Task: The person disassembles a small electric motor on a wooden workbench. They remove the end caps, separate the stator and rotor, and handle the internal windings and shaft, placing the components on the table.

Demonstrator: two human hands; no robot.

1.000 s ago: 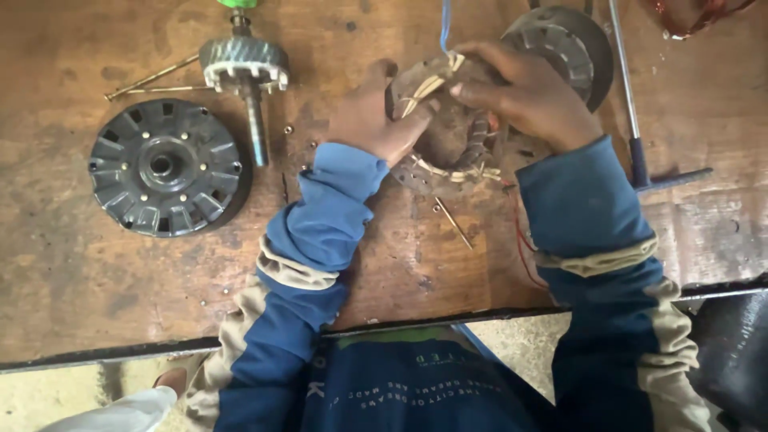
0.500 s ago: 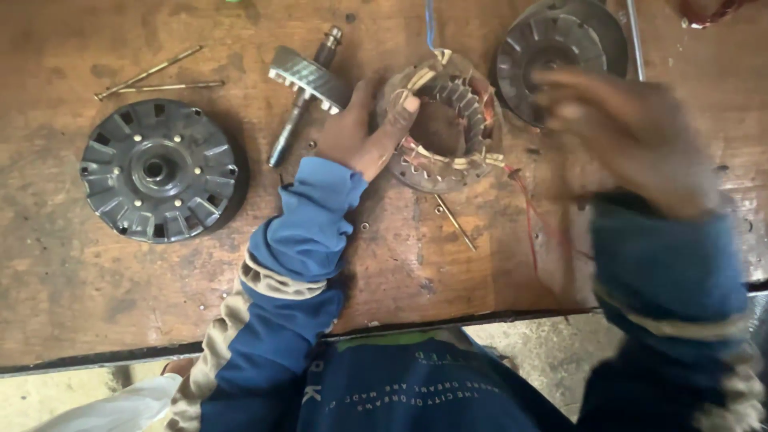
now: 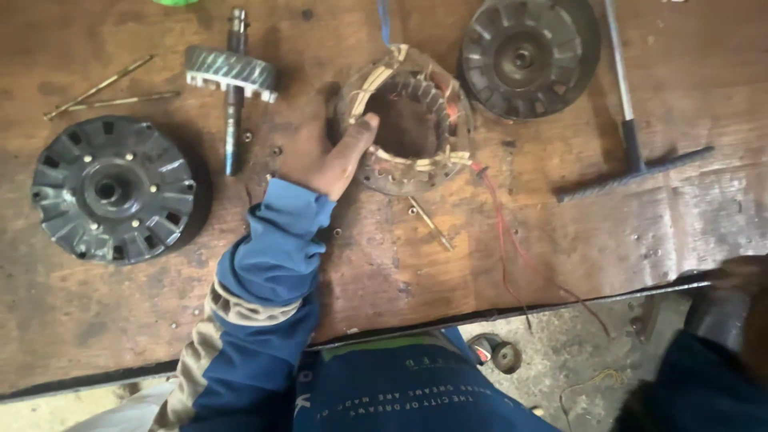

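While the left hand [image 3: 324,156] rests open-fingered against the round copper-wound metal stator ring [image 3: 408,120], gripping nothing, the right hand's [image 3: 740,308] grip cannot be told.

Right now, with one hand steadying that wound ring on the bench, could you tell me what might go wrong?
The left hand alone holds the stator ring; it may slide. Its thin red wires trail to the bench edge and could snag. Small loose screws nearby could roll off.

The right hand [image 3: 740,308] is blurred and cut off at the frame's right edge.
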